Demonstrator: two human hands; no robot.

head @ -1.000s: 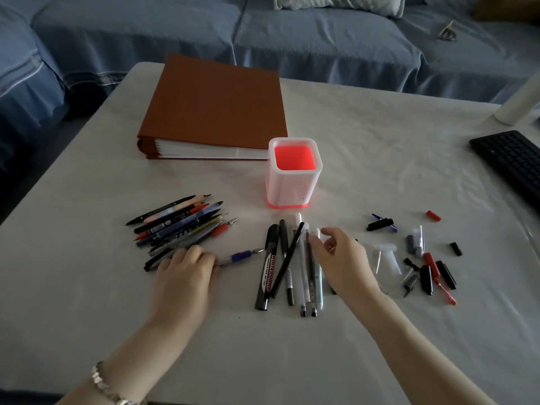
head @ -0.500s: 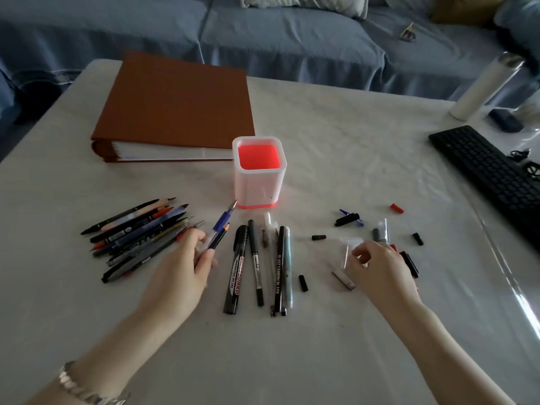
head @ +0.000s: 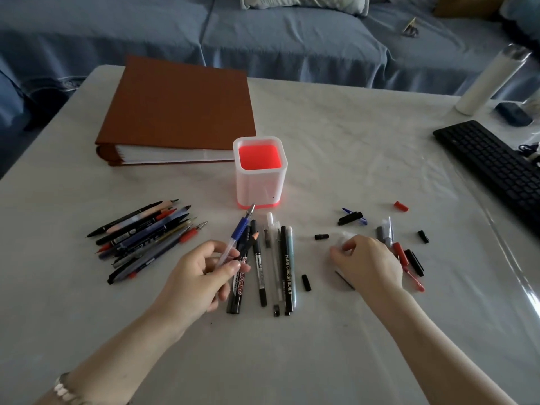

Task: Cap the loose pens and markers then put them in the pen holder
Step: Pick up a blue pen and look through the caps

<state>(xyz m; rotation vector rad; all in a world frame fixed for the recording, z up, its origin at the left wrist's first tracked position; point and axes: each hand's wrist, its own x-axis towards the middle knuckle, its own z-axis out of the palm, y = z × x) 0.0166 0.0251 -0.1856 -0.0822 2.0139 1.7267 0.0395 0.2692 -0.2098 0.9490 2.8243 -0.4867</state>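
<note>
Nib direction is what the next move turns on. The left hand (head: 201,276) pinches the blue pen (head: 238,232), fingers curled round its clear barrel. The pen's long axis runs away from the hand toward the pen holder (head: 260,191), and the bare nib at the far end sits just short of the holder's base. Over to the right, the right hand (head: 368,264) hovers above the scattered caps on the bench (head: 350,141). Its fingers curl at a clear cap (head: 346,236), but I cannot tell whether they grip it. To my eye, a cap must travel leftward onto that nib.
</note>
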